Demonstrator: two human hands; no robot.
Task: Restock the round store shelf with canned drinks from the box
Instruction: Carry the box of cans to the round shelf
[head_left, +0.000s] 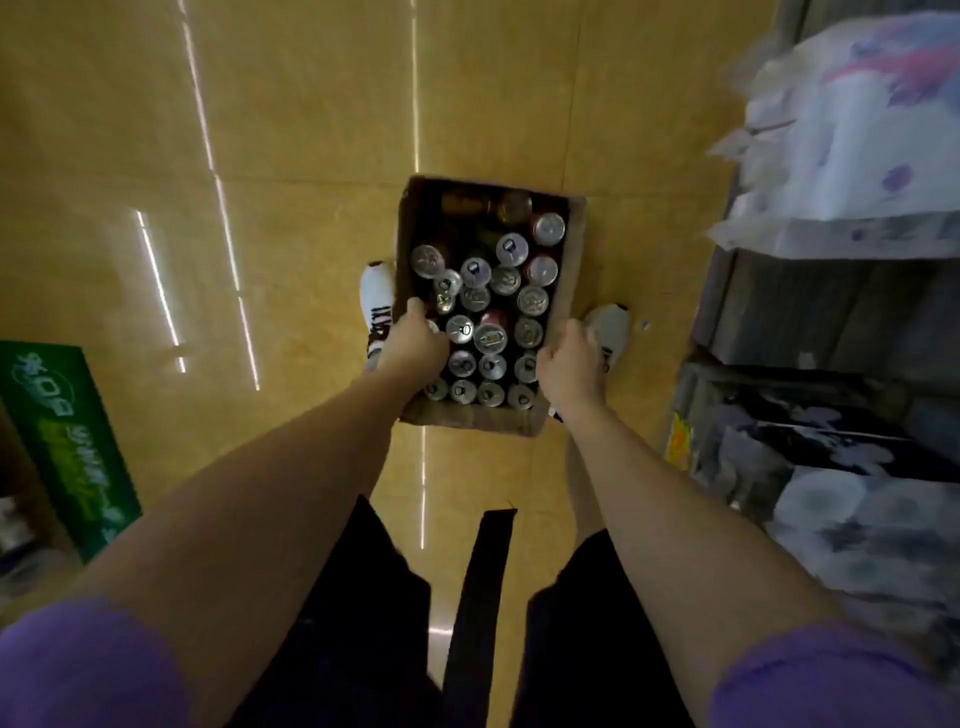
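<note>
Both hands — left hand (415, 340), right hand (569, 364) — grip the box (569, 270).

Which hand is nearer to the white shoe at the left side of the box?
The left. The left hand grips the box wall right beside the white shoe; the right hand grips the opposite wall.

1. A single wide-angle view is given, taken from the person's head.
2. It is aimed almost straight down along both arms at the floor (291, 130).
3. The box (569, 270) is seen near centre; shelves (810, 322) are caught at the right edge.
</note>
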